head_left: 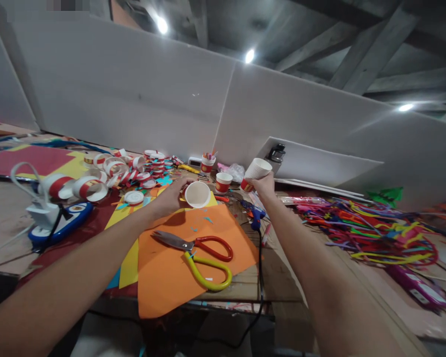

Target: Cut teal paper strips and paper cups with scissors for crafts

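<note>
My left hand (174,198) is closed round a red and white paper cup (197,194), its open mouth tipped toward me. In my right hand (263,186) is a tilted stack of nested paper cups (255,171), the fingers wrapped round its side. Between the hands, a bit farther back, a short paper cup (223,182) stands upright on the table. Below my left hand, scissors (193,248) with one red and one yellow handle lie on orange paper (159,282). A blue glue gun (257,217) rests under my right wrist.
Cut cup rings (91,188) and scraps cover the left, beside a blue power strip (65,225) with plugs. A cup of small sticks (208,162) stands near the white partition (152,99). Coloured pipe cleaners (375,233) heap at right. The glue gun's black cord (260,267) hangs over the front edge.
</note>
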Demonstrator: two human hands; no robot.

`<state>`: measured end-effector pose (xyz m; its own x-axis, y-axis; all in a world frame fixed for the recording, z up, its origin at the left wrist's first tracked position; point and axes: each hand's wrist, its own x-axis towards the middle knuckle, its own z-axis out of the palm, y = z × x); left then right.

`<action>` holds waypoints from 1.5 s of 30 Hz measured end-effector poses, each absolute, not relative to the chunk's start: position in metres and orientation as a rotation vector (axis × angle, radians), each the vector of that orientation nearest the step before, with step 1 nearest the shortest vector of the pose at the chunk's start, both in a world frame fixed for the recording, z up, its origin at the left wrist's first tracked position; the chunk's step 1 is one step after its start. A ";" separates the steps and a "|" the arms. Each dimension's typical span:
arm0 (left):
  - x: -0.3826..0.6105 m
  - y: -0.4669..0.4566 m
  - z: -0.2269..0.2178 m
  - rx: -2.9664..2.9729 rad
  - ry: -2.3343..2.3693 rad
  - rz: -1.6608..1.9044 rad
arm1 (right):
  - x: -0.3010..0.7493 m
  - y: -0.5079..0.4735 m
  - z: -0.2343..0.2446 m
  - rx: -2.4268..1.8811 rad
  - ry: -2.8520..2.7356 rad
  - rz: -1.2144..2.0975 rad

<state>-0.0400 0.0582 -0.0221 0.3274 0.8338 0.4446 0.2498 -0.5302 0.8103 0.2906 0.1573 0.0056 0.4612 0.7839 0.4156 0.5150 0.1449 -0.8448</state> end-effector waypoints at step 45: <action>-0.042 0.067 -0.029 2.172 1.076 0.934 | 0.301 0.183 -0.025 -1.750 -1.176 0.404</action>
<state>-0.0422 0.0670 -0.0291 0.4418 0.8288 0.3432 0.4566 -0.5371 0.7093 0.3005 0.1833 -0.0249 0.4817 0.8477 0.2221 0.5319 -0.0814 -0.8429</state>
